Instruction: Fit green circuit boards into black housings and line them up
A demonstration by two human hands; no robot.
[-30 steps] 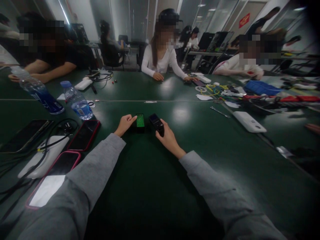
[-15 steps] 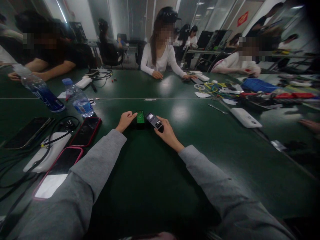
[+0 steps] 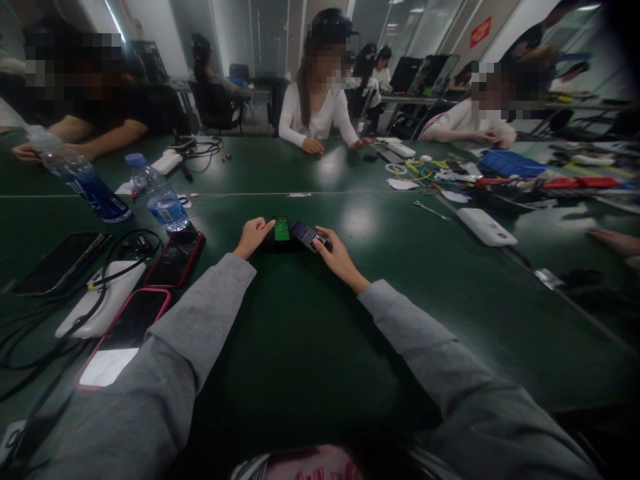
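Observation:
My left hand (image 3: 253,236) is closed, its fingers curled and its thumb at the left edge of a small black case. Inside that case shows a green circuit board (image 3: 281,229) with small light marks. My right hand (image 3: 334,253) grips a dark handheld device (image 3: 306,237) with a screen-like face, its thumb lying over the near end. The device is tilted beside the case; whether the two touch I cannot tell. Both hands are over the middle of the green table (image 3: 320,320).
At my left lie several phones, one a red-edged phone (image 3: 176,259), with a white power bank (image 3: 100,300) and black cables. Two bottles, one a small water bottle (image 3: 159,197), stand behind. To the right are a wrench (image 3: 432,211) and a white device (image 3: 487,227). Other people sit opposite.
The device in my right hand has turned slightly, and the bright patch on its face has gone. My right thumb has shifted onto its face. My left hand stays by the circuit board.

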